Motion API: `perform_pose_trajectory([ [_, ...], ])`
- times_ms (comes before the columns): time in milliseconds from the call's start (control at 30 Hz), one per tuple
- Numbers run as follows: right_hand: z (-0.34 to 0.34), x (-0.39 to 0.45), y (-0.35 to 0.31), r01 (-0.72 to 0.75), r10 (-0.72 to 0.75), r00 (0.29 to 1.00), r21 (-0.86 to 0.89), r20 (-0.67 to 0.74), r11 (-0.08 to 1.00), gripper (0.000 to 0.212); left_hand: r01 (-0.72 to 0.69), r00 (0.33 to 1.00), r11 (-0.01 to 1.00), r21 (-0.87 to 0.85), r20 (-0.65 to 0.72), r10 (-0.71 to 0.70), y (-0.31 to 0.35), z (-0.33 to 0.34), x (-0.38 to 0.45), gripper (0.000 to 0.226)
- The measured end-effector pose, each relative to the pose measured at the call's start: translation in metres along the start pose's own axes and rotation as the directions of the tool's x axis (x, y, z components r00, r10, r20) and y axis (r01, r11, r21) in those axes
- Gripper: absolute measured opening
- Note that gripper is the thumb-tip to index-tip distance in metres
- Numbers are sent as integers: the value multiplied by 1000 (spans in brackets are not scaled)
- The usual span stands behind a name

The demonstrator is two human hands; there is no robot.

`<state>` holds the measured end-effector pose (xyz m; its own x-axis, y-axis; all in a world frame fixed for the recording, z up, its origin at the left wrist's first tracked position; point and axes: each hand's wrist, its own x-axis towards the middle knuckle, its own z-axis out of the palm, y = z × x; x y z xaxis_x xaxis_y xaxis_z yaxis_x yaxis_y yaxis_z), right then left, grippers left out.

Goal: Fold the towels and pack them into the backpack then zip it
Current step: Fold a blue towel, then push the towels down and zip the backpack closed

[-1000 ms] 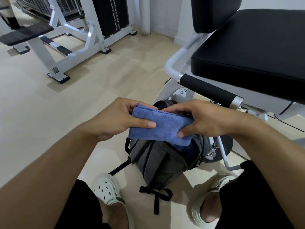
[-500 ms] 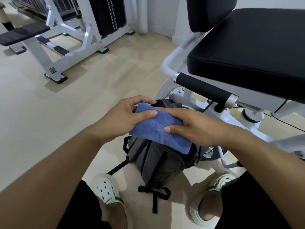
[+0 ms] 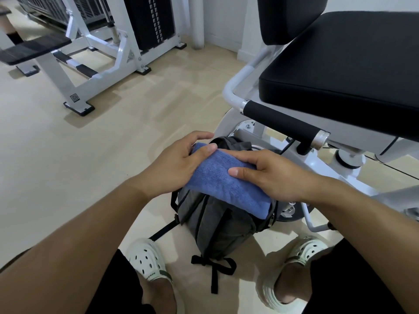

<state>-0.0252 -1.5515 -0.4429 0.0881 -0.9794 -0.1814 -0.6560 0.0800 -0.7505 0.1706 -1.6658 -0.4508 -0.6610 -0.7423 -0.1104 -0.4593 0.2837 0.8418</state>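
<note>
Both hands clamped on the folded blue towel: left hand grips its far end w/ thumb on top, right hand curls over the near-right part, thumb pressing down. Towel sits right at the mouth of the grey backpack, which stands on the floor betw. the person's feet, beside the white frame of a gym machine.

Risk, as I judge it: bag is soft & unsupported, so pushing down could collapse or tip it; the fold could spring open if either grip slips, or fabric could snag in the zip later.

Towel: plush terry/microfibre, thick rounded bundle. Backpack: woven fabric, slouchy, black straps trailing on the smooth pale floor.
</note>
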Motion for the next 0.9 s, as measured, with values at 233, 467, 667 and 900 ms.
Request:
perform_pose_trajectory([
  [233,2,4,16,-146,106,969,-169,-222,975,38,41,998,982,182,-51,-32,-20,2,11,50],
  [467,6,26,39,-330,261,922,-230,-286,915,41,70,973,890,451,165,-160,-39,33,23,70],
  [667,19,47,52,-369,308,925,-338,-221,866,38,106,927,842,530,253,-276,-36,50,32,73],
  [900,24,64,79,-420,354,907,-407,-229,811,26,230,867,829,510,280,-413,-43,48,35,58],
])
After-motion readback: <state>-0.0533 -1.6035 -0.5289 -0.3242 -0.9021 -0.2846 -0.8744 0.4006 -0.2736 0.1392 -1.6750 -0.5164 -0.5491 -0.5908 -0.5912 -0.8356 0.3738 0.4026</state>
